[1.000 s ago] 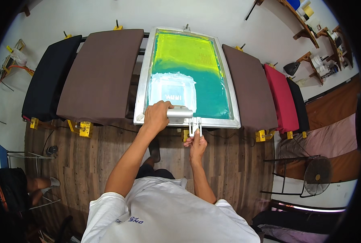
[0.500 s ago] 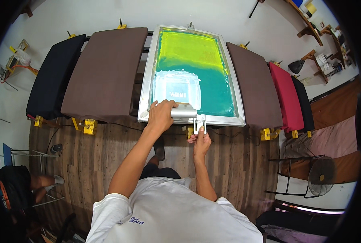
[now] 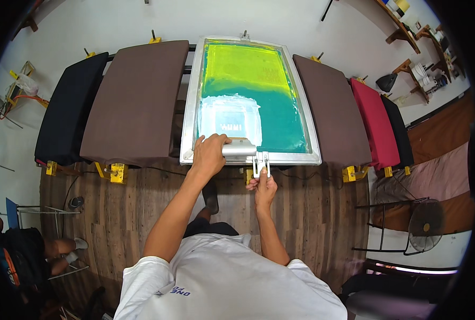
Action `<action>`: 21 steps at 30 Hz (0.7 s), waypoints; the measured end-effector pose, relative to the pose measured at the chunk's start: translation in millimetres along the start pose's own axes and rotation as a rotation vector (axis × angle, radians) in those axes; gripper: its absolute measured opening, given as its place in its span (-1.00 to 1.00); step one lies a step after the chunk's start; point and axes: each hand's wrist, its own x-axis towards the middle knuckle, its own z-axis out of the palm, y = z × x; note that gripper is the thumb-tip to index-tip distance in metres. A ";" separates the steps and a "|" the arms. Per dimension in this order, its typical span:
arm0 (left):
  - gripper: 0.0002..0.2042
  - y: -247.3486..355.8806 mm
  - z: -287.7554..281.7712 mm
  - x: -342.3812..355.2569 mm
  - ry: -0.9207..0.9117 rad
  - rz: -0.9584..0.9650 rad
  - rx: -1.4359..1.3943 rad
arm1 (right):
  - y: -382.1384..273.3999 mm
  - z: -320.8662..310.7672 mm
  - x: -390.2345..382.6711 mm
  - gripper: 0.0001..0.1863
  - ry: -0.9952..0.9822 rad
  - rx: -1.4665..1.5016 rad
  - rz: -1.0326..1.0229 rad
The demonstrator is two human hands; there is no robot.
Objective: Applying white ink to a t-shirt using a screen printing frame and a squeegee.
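Note:
A silver-framed printing screen [image 3: 313, 128] lies in front of me, its mesh green and yellow with a patch of white ink [image 3: 208, 109] at the left. My left hand [image 3: 209, 153] is closed around a metal-handled squeegee [image 3: 241, 148] at the near edge of the screen. Part of the squeegee is covered by the hand. Just right of it, my right hand [image 3: 262, 185] pinches a white bracket [image 3: 261, 165] fixed to the near side of the frame. The fingertips under the bracket are partly hidden.
Brown cloth-covered boards [image 3: 136, 101] [image 3: 330, 106] flank the screen, with a red board [image 3: 375, 125] farther right. Yellow clamps [image 3: 118, 173] sit under them. A fan [image 3: 426, 225] stands at the right; a seated person's leg [image 3: 61, 247] shows at lower left.
The whole view has shifted slightly. Both hands keep their holds on the squeegee and the bracket, with little visible movement relative to the screen.

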 end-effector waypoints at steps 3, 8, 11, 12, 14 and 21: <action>-0.58 -0.1 -0.7 1.9 -0.021 -0.013 -0.001 | 3.1 -0.2 2.6 -0.53 -0.005 0.010 -0.002; -0.57 1.2 -0.4 1.8 -0.040 -0.020 0.003 | 0.5 -0.5 0.3 -0.53 -0.014 0.004 -0.001; -0.57 1.1 -1.8 1.6 -0.005 0.000 -0.013 | -1.1 1.7 -0.2 -0.53 0.013 -0.002 -0.011; -0.57 1.0 -1.8 1.2 -0.008 0.001 -0.015 | 1.0 0.2 0.2 -0.52 0.002 0.000 -0.010; -0.58 0.8 -0.9 3.1 -0.012 0.002 -0.014 | 2.3 -1.6 3.1 -0.51 -0.010 0.002 -0.016; -0.59 -2.6 -1.6 8.6 -0.064 0.024 -0.025 | 7.3 -11.1 -2.0 -0.52 -0.040 0.016 0.121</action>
